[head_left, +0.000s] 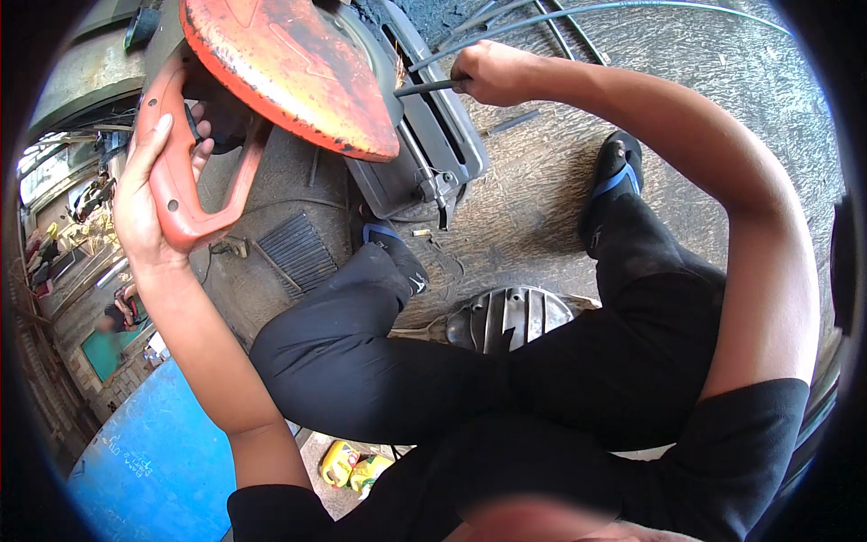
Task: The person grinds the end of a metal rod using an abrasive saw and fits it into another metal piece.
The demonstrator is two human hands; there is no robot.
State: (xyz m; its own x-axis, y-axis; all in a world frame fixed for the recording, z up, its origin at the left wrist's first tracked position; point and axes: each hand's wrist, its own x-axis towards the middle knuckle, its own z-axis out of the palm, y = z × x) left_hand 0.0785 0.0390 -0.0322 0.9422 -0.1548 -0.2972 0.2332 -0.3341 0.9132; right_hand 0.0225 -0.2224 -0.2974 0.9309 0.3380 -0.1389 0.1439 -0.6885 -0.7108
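My left hand (143, 203) is wrapped around the orange loop handle (170, 185) of a chop saw, with fingers by the dark trigger. The saw's worn orange blade guard (289, 72) hides much of the disc (366, 45) behind it. My right hand (495, 74) is closed on a dark metal rod (426, 88), whose far end meets the saw beside the disc. A few small orange sparks show near there. Below lies the saw's dark base (379, 185) with its clamp screw (438, 187).
Several short dark rods (296, 253) lie side by side on the floor. Longer rods (632, 5) stretch across the top. A ribbed round metal part (533, 312) sits between my legs. At left are a blue surface (153, 461), yellow containers (340, 462) and another person (122, 312) farther off.
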